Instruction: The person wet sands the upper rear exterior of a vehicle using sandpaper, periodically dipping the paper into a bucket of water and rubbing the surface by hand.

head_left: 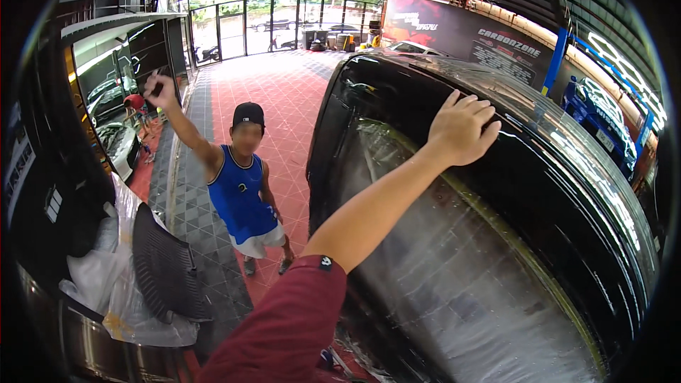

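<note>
My left hand (462, 131) rests palm down, fingers spread, on the glossy black upper body of a vehicle (543, 177). It holds nothing. My arm, in a dark red sleeve, reaches across from the lower edge. Below the hand lies a large side window (454, 262), its surface hazy and streaked, with a yellowish-green strip (507, 230) along its upper edge. Small light specks, perhaps drops, dot the black panel and the glass. My right hand is out of the picture.
A person in a blue tank top (245, 191) stands left of the vehicle, one arm raised. Nearer left are a black ribbed mat (164, 262) and clear plastic wrapping (96, 269). Someone in red (135, 103) bends farther back. A blue car (603, 120) stands far right.
</note>
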{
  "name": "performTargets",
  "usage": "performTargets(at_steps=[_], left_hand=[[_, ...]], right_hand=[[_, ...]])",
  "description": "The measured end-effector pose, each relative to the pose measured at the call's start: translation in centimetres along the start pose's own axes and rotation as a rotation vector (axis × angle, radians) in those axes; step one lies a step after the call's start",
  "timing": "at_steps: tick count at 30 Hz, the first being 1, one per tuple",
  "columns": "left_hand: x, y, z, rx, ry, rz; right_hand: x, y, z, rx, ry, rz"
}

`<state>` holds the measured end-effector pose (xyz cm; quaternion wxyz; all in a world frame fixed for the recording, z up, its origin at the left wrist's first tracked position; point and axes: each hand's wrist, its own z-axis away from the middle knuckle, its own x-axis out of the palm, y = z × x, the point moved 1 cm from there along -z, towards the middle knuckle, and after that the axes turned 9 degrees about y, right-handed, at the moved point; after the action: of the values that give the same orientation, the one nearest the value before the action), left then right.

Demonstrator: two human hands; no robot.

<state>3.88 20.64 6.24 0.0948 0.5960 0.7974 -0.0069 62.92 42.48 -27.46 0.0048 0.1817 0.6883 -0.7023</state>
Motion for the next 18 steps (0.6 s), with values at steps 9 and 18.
performTargets(at_steps=[9,18], left_hand=[[0.1,1.2,-1.6,0.023,0.034,0.072],[0.4,1.0,-0.2,0.038,0.028,-0.003]], right_hand=[[3.2,4.3,1.1,-0.015,-0.362,0.893],[0.2,10.9,8.8,0.179,-0.666,1.300]])
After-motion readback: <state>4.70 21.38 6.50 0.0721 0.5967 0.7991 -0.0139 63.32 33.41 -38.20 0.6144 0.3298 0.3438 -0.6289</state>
